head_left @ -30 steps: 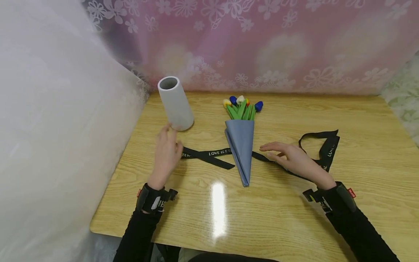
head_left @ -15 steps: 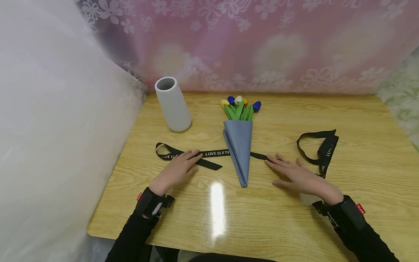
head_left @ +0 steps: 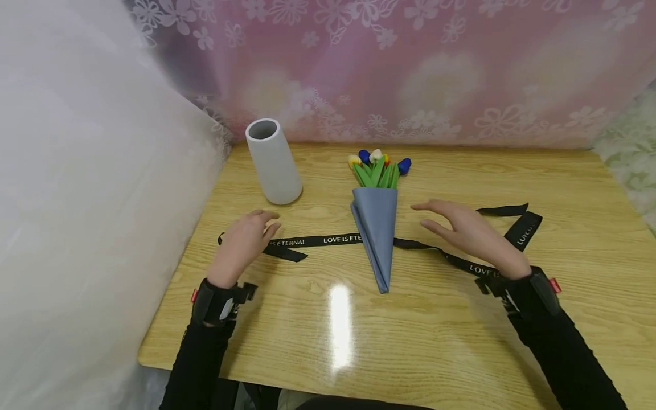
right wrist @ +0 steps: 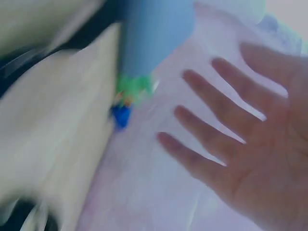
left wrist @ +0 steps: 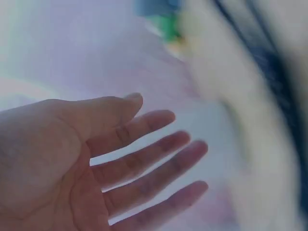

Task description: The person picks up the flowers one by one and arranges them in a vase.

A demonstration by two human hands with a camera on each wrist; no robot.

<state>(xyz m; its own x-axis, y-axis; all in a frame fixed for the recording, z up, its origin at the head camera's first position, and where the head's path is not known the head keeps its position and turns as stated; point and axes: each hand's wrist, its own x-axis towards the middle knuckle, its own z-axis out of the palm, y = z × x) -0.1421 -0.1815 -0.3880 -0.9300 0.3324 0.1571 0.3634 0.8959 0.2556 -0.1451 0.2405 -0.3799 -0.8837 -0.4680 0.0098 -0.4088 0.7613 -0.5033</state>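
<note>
Head view: ribbon (head_left: 338, 240) legible; wrist views: left grip (left wrist: 70, 156), right grip (right wrist: 262, 149) seen palm-side, both spread, empty

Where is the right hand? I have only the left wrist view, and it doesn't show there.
Observer: In the head view, the right hand is to the right of the wrapped bouquet, apart from it.
Operator: And the ribbon, does it run over or under the bouquet? Mine is all blur.
Observer: Under. The black ribbon goes in at one side of the wrapping and comes out at the other.
Operator: Anything printed on it?
Observer: Yes, pale lettering; "LOVE IS" reads clearly just left of the bouquet.
</note>
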